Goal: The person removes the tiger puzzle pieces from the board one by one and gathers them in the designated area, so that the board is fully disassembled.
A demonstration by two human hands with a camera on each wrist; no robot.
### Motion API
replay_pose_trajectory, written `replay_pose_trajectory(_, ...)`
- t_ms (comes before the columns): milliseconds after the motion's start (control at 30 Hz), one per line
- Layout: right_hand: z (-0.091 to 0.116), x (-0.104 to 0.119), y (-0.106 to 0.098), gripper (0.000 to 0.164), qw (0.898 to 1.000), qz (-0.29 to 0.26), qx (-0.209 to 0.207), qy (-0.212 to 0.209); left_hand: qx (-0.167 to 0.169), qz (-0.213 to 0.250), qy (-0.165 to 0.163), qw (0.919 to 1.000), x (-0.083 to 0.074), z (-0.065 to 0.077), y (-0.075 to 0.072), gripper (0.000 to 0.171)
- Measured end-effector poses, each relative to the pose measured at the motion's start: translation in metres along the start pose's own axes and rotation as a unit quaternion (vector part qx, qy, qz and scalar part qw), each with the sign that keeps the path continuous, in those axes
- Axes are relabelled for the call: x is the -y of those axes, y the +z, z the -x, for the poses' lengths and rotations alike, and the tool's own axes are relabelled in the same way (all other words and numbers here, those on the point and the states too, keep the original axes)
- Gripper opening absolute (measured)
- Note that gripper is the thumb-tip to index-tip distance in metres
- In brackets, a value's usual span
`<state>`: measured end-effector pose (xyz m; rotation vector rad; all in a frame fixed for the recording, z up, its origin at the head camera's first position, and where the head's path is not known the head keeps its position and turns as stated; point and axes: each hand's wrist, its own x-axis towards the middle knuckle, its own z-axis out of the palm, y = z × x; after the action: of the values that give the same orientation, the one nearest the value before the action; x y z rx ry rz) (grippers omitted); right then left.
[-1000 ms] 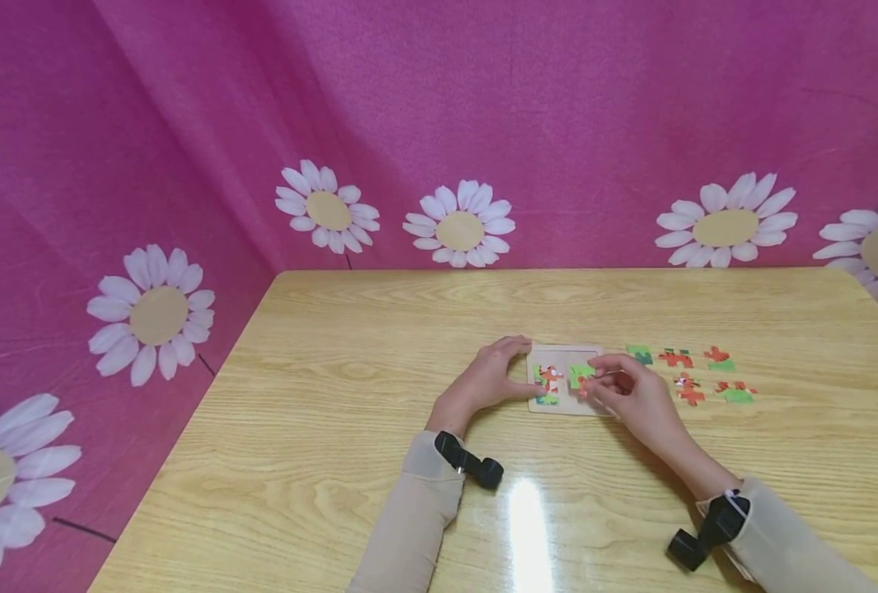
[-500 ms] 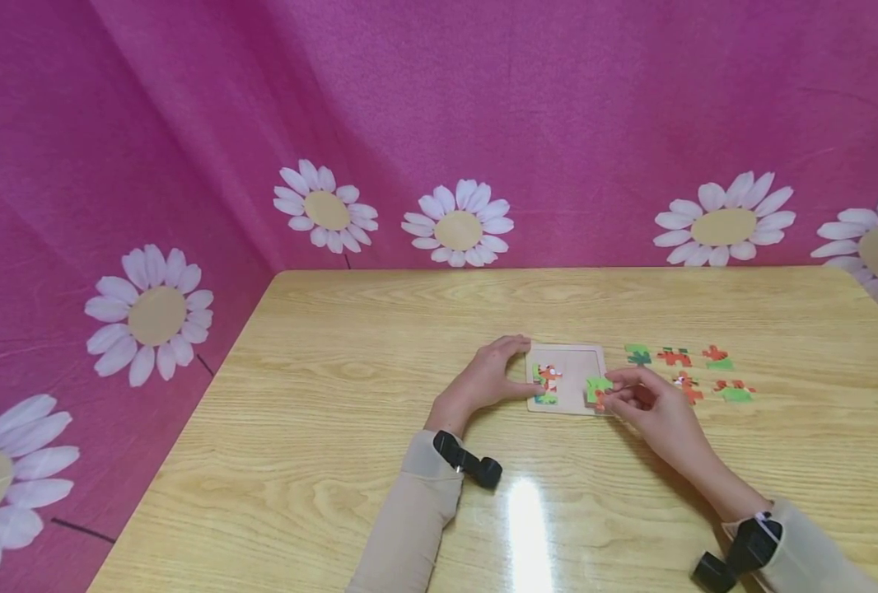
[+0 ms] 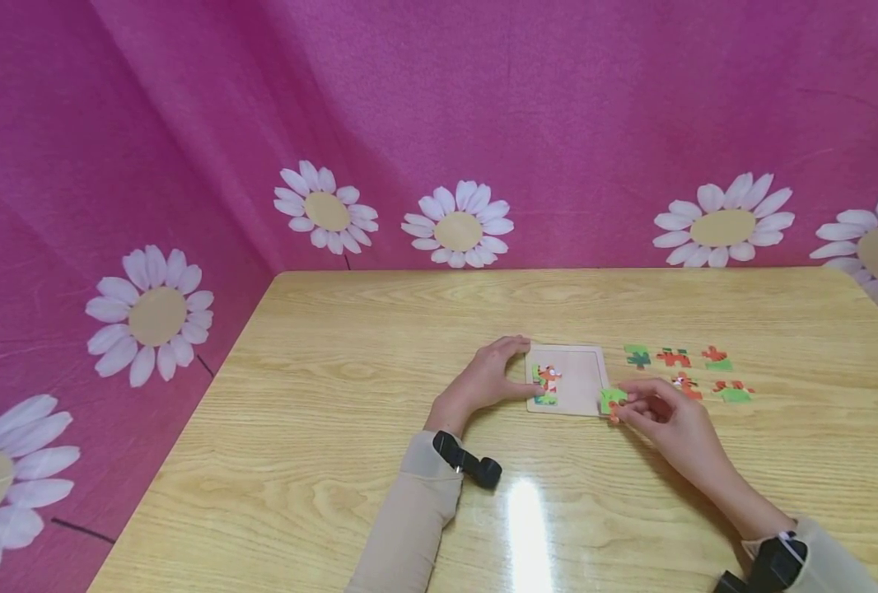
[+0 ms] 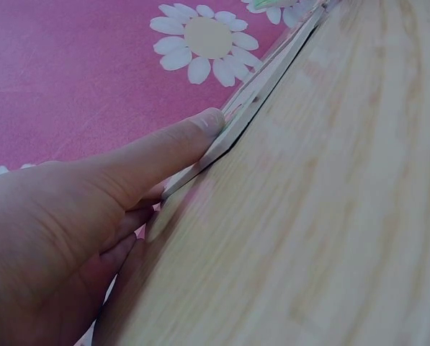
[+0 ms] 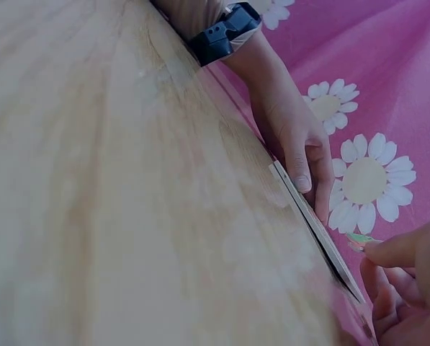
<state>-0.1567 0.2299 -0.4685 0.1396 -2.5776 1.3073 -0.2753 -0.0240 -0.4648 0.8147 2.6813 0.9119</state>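
In the head view, a flat wooden puzzle tray point(image 3: 580, 383) lies on the table, with joined orange, white and green puzzle pieces point(image 3: 548, 384) along its left side. My left hand point(image 3: 481, 383) grips the tray's left edge; the left wrist view shows the thumb point(image 4: 189, 140) on top of the rim. Between thumb and fingertips, my right hand point(image 3: 676, 424) pinches a green and orange puzzle piece point(image 3: 613, 400) just over the tray's lower right corner. That same puzzle piece point(image 5: 360, 240) appears above the tray in the right wrist view, partly covered by the fingers.
Right of the tray lie several loose puzzle pieces point(image 3: 674, 357) in two rows, one partly behind the right hand. The wooden table point(image 3: 380, 329) meets a pink curtain point(image 3: 558, 123) with white flowers at its back and left. A light reflection shines near the front.
My right hand has drawn the puzzle piece rightward and toward me, from over the tray's middle to its lower right corner. The left hand keeps its place on the tray.
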Motion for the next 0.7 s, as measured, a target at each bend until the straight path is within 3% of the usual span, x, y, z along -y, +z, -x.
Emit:
replay_pose_trajectory(433, 0.017, -0.011, -0.013, 0.034, 1.000, -0.006, -0.014, -0.020, 0.002, 0.020, -0.006, 0.9998, 0.000, 0.000, 0.000, 0.077)
replay_pose_trajectory(700, 0.026, -0.018, -0.025, 0.033, 1.000, 0.007, -0.014, -0.003, 0.002, 0.023, -0.007, 0.9997, 0.000, 0.001, -0.001, 0.077)
